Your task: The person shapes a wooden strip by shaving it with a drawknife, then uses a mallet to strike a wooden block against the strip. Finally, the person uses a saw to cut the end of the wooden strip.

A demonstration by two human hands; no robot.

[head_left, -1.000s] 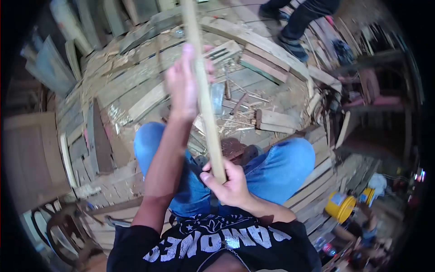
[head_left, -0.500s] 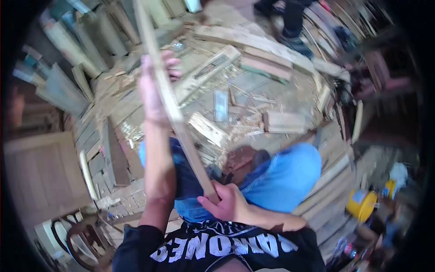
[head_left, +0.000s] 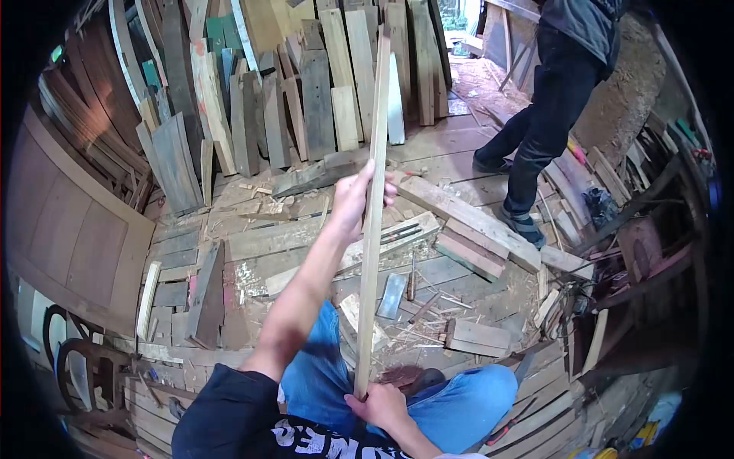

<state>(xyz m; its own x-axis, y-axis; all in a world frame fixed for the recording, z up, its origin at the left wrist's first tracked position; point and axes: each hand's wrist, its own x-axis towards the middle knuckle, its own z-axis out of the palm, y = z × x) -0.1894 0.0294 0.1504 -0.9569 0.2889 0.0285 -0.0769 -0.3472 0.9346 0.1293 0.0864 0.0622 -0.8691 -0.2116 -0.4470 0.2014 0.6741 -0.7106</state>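
Observation:
A long, narrow wooden strip (head_left: 371, 275) rises from near my lap towards the planks by the wall. My left hand (head_left: 355, 200) is around it partway up, with fingertips showing on the strip's right side. At the strip's lower end, my right hand (head_left: 382, 405) grips it, thumb against the wood. Beyond and to the right of the strip, a small grey-blue block (head_left: 392, 296) and a wooden block (head_left: 478, 337) lie on the floor among shavings.
Upright planks (head_left: 316, 103) lean along the back. A person in dark trousers (head_left: 552, 99) stands at the upper right, near a long beam (head_left: 459, 216). A wooden panel (head_left: 73, 237) is at the left. Red-handled tool (head_left: 498, 436) lies lower right.
The view has tilted up, showing more of the leaning planks and the standing person. The strip now points more nearly straight ahead; both hands still hold it.

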